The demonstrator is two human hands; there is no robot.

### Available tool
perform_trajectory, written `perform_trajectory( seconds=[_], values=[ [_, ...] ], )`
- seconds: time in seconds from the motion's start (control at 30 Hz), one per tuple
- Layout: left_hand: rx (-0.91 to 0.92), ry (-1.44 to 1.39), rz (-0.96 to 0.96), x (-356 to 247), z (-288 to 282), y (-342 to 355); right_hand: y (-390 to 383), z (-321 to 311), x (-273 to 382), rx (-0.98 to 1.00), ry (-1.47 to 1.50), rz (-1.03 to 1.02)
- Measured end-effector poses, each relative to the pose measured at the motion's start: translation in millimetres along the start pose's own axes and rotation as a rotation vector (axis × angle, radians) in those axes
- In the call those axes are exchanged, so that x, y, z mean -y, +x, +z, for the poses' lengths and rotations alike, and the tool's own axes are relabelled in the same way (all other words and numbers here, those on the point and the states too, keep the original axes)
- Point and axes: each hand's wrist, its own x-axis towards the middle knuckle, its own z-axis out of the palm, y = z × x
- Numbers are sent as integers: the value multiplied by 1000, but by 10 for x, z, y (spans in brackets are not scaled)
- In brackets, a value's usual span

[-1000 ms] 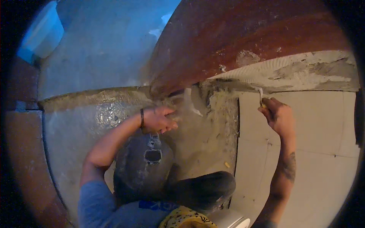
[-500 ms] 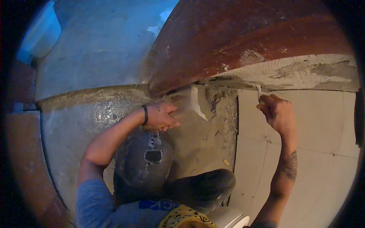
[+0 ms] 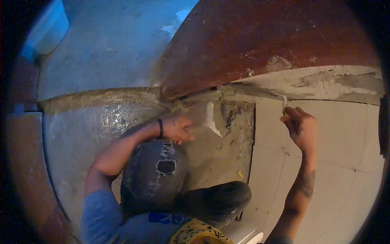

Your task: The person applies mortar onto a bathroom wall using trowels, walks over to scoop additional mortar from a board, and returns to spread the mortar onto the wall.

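My right hand [image 3: 301, 126] pinches a thin, narrow pale tool [image 3: 284, 104], its exact kind unclear. The tool's whitish tip sits at the seam where the cream floor tiles [image 3: 333, 132] meet the wall's base. My left hand [image 3: 177, 129] is closed above my knee, with its fingers pointing right. What it holds, if anything, is blurred. Just beyond those fingers a white, jagged-edged strip [image 3: 210, 120] shows; whether it belongs to something in the hand, I cannot tell.
A dark red, curving surface [image 3: 260, 40] rises ahead above a rough, paste-smeared pale band [image 3: 325, 83]. Bare grey concrete [image 3: 77, 142] lies to the left, wet and shiny in one patch. A pale tub [image 3: 50, 30] stands far left. Beside my leg is a white rounded object [image 3: 250, 237].
The view has shifted slightly. My right hand and its tool remain at the seam, a little further right and lower in the picture. My left hand has barely moved.
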Motion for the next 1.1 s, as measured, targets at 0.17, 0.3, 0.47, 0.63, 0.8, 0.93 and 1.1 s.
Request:
perform_trajectory(
  seconds=[0.17, 0.3, 0.47, 0.63, 0.8, 0.93, 1.1],
  values=[
    [-5, -93, 25, -25, 56, -19, -40, 60, 25, 33, -30, 52],
    [-24, -194, 4, -51, 98, 18, -28, 212, -34, 15, -63, 27],
    [-20, -236, -2, -24, 59, -103, -306, 40, -54, -39, 74, 119],
    [-41, -130, 6, 76, 98, 75, -153, 337, -14, -48, -117, 11],
    [-68, -133, 6, -30, 68, -48, -219, -104, -7, 10, -22, 124],
    [-79, -157, 10, -36, 78, -29, -37, -67, 214, -12, -108, 81],
    [-24, -153, 71, -4, 51, 82, 154, 11, 39, 18, -122, 6]
  ],
)
